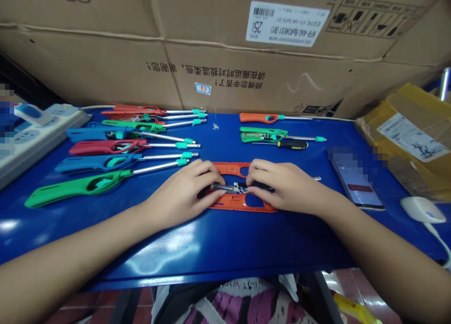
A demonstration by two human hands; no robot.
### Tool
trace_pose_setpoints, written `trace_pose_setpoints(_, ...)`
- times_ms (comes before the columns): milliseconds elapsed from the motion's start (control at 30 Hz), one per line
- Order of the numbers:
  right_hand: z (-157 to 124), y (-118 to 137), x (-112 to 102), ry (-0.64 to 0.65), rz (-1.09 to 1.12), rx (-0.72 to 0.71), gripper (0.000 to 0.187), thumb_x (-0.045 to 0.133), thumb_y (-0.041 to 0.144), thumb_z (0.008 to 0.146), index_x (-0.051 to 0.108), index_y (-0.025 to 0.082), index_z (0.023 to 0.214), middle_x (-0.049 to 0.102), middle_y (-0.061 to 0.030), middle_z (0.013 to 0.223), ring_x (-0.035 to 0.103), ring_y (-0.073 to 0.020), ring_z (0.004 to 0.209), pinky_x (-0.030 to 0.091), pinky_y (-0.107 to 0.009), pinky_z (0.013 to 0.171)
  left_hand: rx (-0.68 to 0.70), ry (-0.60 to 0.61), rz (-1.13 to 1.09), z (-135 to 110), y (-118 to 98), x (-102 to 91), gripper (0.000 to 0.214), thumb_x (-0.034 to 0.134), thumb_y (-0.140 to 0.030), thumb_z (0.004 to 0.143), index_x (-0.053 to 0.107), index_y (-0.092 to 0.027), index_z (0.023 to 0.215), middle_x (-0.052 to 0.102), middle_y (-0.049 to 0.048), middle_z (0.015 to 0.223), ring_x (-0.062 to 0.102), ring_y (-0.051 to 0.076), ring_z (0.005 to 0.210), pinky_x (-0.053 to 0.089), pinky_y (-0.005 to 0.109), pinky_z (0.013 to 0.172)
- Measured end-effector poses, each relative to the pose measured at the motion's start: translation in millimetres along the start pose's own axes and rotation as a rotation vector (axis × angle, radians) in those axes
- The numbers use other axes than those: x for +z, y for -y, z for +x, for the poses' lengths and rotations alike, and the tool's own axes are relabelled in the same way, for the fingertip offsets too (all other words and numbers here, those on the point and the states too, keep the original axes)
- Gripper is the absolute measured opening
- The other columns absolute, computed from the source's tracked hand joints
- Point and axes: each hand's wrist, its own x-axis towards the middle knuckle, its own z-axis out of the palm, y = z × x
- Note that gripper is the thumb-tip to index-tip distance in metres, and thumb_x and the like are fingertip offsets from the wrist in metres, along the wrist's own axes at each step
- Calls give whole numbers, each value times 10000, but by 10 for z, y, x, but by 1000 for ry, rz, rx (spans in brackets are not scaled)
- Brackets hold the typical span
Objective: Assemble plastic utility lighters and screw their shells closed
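Observation:
My left hand (190,190) pinches one end of a lighter's inner assembly (227,188), a clear tube with small white and dark parts and wires. My right hand (285,185) grips the other end of it with thumb and fingers. The assembly lies between two orange casing halves: the upper half (229,167) beyond it and the lower half (232,203) on the near side. A metal tip (317,178) shows past my right hand. My fingers cover parts of the casing and both ends of the assembly.
Several long-nosed lighters, like the green one (84,187), lie at left. Behind my hands are an orange lighter (257,118), an opened green lighter (262,135) and a screwdriver (292,145). A phone (359,183), white mouse (423,209) and box (405,173) stand right; a power strip (35,136) left.

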Motion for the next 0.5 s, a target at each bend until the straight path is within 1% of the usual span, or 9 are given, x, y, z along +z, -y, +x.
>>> trace_pose_setpoints(133, 7, 35, 33, -23, 14, -18, 158, 567, 329, 1001, 631, 203, 1071, 611, -36, 1082, 591, -149, 796, 373, -286, 640, -27, -5, -16, -11, -7, 18, 123, 586, -266, 1000, 642, -168, 1048, 664, 59, 1019, 595, 208, 936, 496, 351, 826)
trace_pose_setpoints(233, 11, 52, 48, -22, 31, -20, 135, 578, 321, 994, 625, 208, 1051, 601, -24, 1076, 575, -137, 779, 371, -284, 642, -2, -36, -12, -13, 1, 31, 136, 605, -262, 994, 644, -156, 1070, 677, 56, 986, 609, 203, 910, 502, 333, 796)
trace_pose_setpoints(367, 25, 59, 58, -32, 63, -4, 113, 553, 300, 1007, 617, 207, 1009, 606, -15, 1043, 565, -131, 779, 370, -280, 643, 99, -77, -1, -15, 1, 25, 200, 556, -222, 1021, 665, -160, 1176, 687, 71, 1060, 622, 196, 981, 519, 330, 862)
trace_pose_setpoints(500, 32, 65, 71, -77, 66, -33, 134, 526, 279, 1021, 623, 201, 969, 637, -11, 990, 573, -131, 792, 362, -276, 642, 146, -118, -23, -22, -45, -1, 209, 552, -179, 1020, 680, -154, 1183, 672, 73, 1058, 630, 173, 997, 524, 295, 891)
